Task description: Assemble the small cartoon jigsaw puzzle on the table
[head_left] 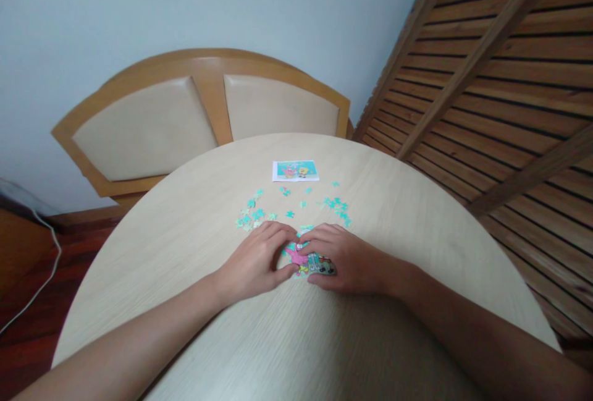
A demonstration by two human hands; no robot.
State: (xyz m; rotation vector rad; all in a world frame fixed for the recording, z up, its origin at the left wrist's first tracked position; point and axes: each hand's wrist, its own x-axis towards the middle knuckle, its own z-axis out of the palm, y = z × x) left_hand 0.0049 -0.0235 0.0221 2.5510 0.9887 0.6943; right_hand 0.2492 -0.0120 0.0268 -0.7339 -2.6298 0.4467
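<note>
A partly assembled jigsaw puzzle (296, 255), with a pink figure on it, lies flat on the round table between my two hands. At its left side my left hand (259, 259) is curled, fingertips at the top edge and thumb near the bottom edge. My right hand (348, 257) arches over the right part, its fingertips touching the top of the pink figure and its thumb at the lower edge. The two hands' fingertips nearly meet. Part of the puzzle is hidden beneath the right fingers, and any single piece they pinch cannot be made out.
Loose turquoise puzzle pieces (258, 213) lie left of centre, more pieces (338, 206) on the right, and several between. Behind them is a picture card (296, 170). A padded chair (152, 129) stands beyond the round table (185, 215); a slatted wooden panel (486, 80) is at right.
</note>
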